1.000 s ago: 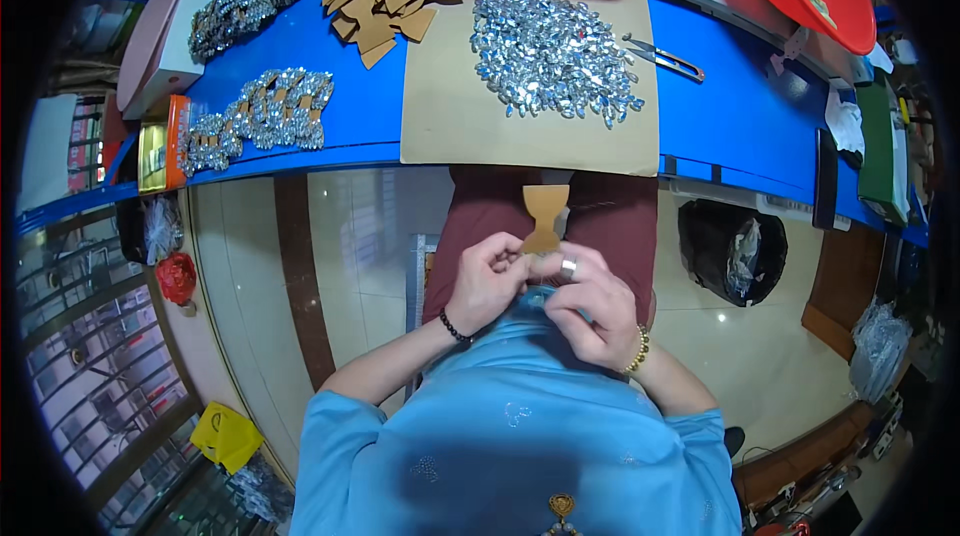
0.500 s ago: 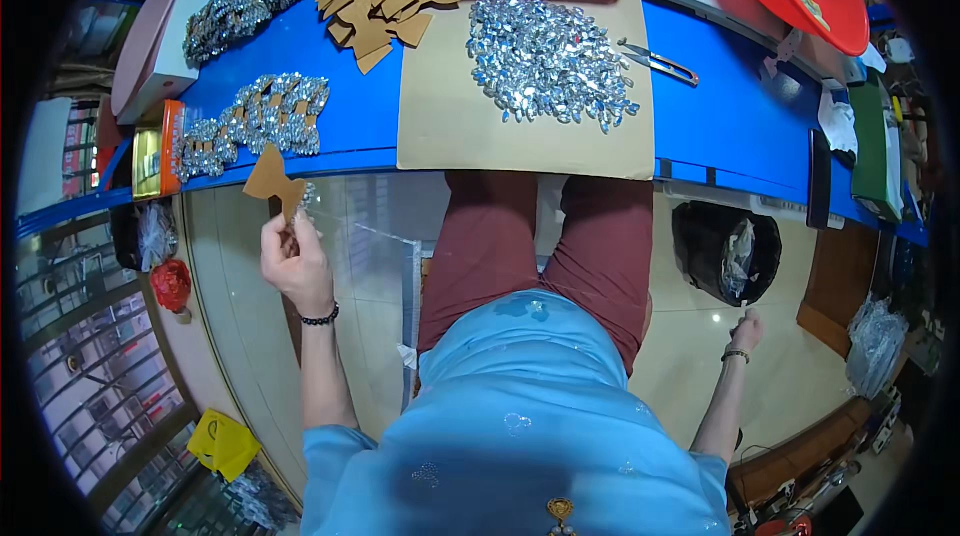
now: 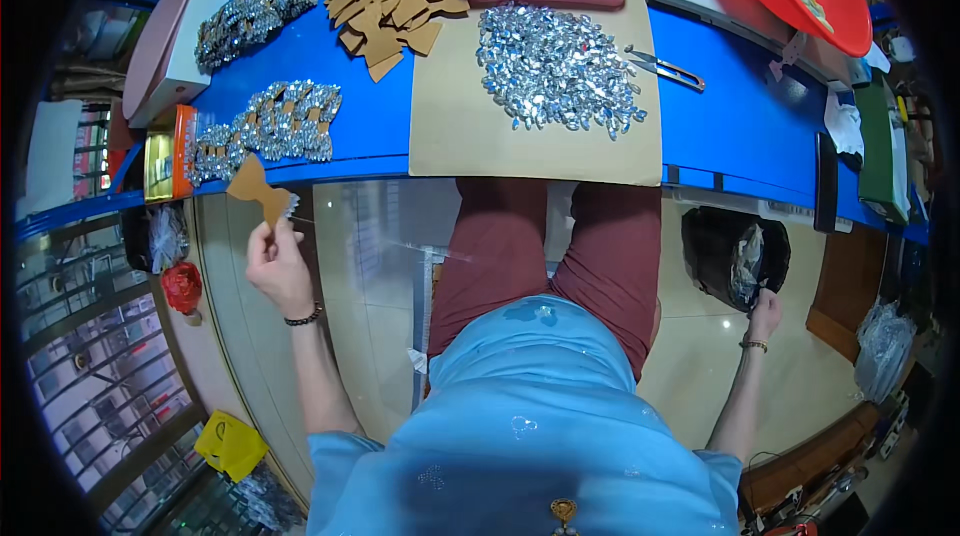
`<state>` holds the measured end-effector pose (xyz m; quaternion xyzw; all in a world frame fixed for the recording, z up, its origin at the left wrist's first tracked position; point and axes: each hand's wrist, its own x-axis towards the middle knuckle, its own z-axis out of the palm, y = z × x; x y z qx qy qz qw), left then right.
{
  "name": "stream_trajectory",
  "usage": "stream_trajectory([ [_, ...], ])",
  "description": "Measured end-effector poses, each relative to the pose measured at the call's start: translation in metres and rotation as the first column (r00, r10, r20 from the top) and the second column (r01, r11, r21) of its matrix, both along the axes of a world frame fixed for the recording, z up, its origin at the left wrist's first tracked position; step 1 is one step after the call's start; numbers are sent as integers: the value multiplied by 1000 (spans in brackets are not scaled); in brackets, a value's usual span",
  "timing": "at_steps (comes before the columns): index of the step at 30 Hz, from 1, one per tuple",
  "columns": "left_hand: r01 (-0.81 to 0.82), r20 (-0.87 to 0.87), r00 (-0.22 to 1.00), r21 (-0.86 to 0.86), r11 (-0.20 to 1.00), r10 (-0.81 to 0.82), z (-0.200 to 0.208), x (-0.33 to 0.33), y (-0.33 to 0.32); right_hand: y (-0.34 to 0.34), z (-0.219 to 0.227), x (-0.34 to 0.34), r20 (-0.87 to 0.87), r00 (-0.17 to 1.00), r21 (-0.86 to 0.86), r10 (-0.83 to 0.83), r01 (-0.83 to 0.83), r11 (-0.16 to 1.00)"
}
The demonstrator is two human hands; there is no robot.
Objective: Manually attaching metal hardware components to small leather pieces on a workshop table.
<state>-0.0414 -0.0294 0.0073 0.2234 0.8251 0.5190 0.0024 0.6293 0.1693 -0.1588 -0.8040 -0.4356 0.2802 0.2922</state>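
1. With twelve o'clock at the far side of the view, the left hand [image 3: 280, 271] is at nine o'clock; its grip pinches a tan bow-shaped piece [image 3: 254, 186] between thumb and fingers.
2. That piece is tilted, its free end toward eleven o'clock, just beyond the fingertips; small silvery bits [image 3: 291, 204] line its lower-right edge.
3. The right hand [image 3: 766, 316] reaches out between three and four o'clock, by the black bin [image 3: 705, 254]. Its fingers look drawn together; I cannot tell whether they pinch anything.
4. On the blue table [image 3: 370, 131], stone-covered bow pieces [image 3: 295, 121] lie at ten o'clock, near the held piece.
5. Plain tan pieces [image 3: 400, 6] are heaped at eleven; loose silvery stones [image 3: 560, 66] spread at one over a cardboard sheet [image 3: 530, 158].
6. Small metal snips [image 3: 675, 72] lie between one and two, beside those stones.
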Motion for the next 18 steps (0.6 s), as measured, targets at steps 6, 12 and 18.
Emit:
stream_trajectory([
  [6, 321, 442, 832, 110, 941, -335, -25, 73, 37, -17, 49, -165, -284, 849, 38, 446, -455, 890],
  [12, 455, 633, 608, 218, 864, -480, -28, 134, 52, -54, 159, -344, -264, 378, 310, 887, -838, 449],
  [18, 446, 698, 509, 287, 848, -504, -26, 149, 54, -60, 155, -378, -150, 290, 367, 945, -871, 326],
])
